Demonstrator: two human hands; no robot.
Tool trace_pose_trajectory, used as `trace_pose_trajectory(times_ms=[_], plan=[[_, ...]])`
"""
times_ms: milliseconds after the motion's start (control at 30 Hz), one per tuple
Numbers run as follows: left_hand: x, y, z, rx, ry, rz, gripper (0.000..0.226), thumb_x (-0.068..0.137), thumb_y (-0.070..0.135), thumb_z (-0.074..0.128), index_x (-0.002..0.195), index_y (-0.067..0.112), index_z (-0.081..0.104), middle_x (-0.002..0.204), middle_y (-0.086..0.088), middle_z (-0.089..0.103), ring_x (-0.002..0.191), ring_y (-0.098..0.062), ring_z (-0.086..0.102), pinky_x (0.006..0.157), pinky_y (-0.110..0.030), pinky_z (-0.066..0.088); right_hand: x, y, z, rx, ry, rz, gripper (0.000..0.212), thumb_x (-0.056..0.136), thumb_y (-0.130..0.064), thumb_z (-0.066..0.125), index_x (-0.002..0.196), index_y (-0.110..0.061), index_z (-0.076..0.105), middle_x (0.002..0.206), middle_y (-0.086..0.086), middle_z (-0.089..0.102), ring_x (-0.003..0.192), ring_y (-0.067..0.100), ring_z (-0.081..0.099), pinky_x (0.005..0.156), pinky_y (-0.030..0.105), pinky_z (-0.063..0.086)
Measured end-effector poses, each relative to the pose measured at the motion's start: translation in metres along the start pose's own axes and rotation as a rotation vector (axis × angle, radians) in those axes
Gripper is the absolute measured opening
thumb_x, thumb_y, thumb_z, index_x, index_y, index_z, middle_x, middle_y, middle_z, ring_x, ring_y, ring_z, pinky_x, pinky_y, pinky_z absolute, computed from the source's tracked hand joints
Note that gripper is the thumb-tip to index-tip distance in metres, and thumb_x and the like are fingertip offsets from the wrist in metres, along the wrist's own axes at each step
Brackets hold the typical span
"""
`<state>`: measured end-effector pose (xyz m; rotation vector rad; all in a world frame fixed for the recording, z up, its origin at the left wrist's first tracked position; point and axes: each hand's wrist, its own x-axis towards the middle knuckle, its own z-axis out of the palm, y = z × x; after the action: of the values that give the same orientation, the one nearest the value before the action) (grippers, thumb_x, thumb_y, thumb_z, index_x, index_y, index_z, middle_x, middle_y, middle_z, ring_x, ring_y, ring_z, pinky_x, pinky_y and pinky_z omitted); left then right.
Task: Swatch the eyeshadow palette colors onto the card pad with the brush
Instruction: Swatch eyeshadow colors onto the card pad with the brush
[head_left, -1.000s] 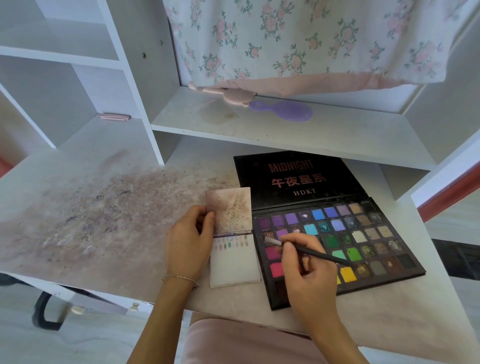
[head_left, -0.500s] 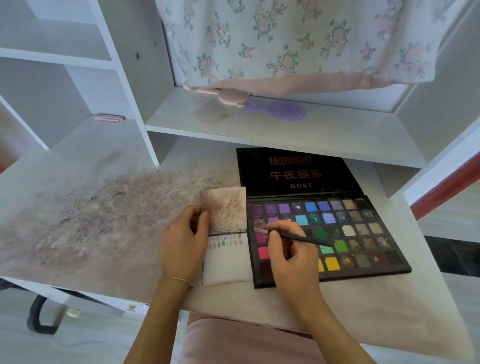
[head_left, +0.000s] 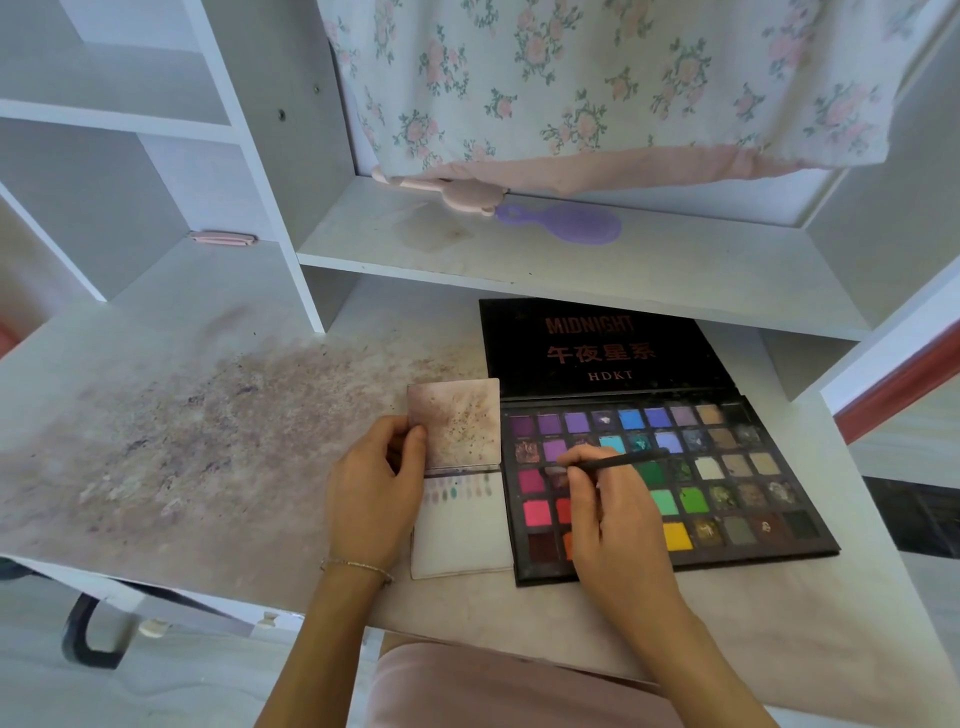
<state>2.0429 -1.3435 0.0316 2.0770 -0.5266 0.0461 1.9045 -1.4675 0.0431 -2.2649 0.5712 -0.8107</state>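
Stained tabletop (head_left: 171, 447) on the left. Left hand (head_left: 376, 486) w/ fingers curled round the card pad (head_left: 460, 540), pinching its flipped-up cover; a row of swatches shows on the page. Just right, touching the pad, the open eyeshadow palette (head_left: 727, 467). Right hand (head_left: 615, 525) pinches the brush (head_left: 621, 461), tip down in a pan by the pink shades

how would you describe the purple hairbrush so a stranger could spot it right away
Look at the white shelf above the open palette, just under the hem of the floral cloth. The hairbrush lies flat there, its handle towards a pink item on its left. It is the only lilac thing on that shelf.
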Motion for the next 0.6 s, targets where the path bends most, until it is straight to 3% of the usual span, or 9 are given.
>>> trace_pose_trajectory(times_ms=[67, 233, 433, 600], plan=[[0.0, 0.0002, -0.0002, -0.003, -0.002, 0.004, 0.01, 0.09, 0.021, 0.053, 0.087, 0.019, 0.063, 0.069, 0.013, 0.059, 0.066, -0.003, 0.057, 0.059, -0.022, 0.046, 0.0011, 0.0, 0.0005, -0.027, 0.0, -0.014, 0.02, 0.088, -0.018, 0.042, 0.094, -0.011, 0.06, 0.083, -0.009, 0.053, 0.076, 0.014, 0.054, 0.069, 0.016, 0.039], [-0.0002, 0.0006, 0.0001, 0.003, 0.006, -0.006, 0.013, 0.09, 0.02, 0.054, 0.088, 0.014, 0.064, 0.069, 0.006, 0.062, 0.065, -0.011, 0.058, 0.059, -0.029, 0.047, 0.0017, -0.0012, -0.0006, -0.068, -0.031, -0.044, 0.029, 0.091, -0.026, 0.037, 0.094, -0.011, 0.062, 0.082, -0.004, 0.06, 0.075, 0.015, 0.055, 0.069, 0.017, 0.038], [-0.0005, 0.0015, -0.0007, 0.011, 0.002, -0.003, 0.012, 0.09, 0.019, 0.053, 0.088, 0.014, 0.064, 0.069, 0.005, 0.062, 0.064, -0.008, 0.056, 0.057, -0.023, 0.044, 0.0018, 0.0008, -0.0003, -0.08, -0.079, 0.011, 0.024, 0.089, -0.023, 0.038, 0.09, -0.012, 0.06, 0.079, 0.002, 0.059, 0.074, 0.019, 0.054, 0.065, 0.032, 0.046], [-0.0003, 0.0022, -0.0005, 0.027, 0.001, -0.005, 0.013, 0.09, 0.02, 0.053, 0.089, 0.015, 0.065, 0.068, 0.008, 0.06, 0.064, -0.003, 0.054, 0.056, -0.02, 0.042, 0.0025, -0.0009, -0.0009, -0.09, -0.071, -0.026, 0.022, 0.088, -0.018, 0.042, 0.093, -0.011, 0.062, 0.083, 0.001, 0.062, 0.077, 0.016, 0.056, 0.069, 0.021, 0.041]])
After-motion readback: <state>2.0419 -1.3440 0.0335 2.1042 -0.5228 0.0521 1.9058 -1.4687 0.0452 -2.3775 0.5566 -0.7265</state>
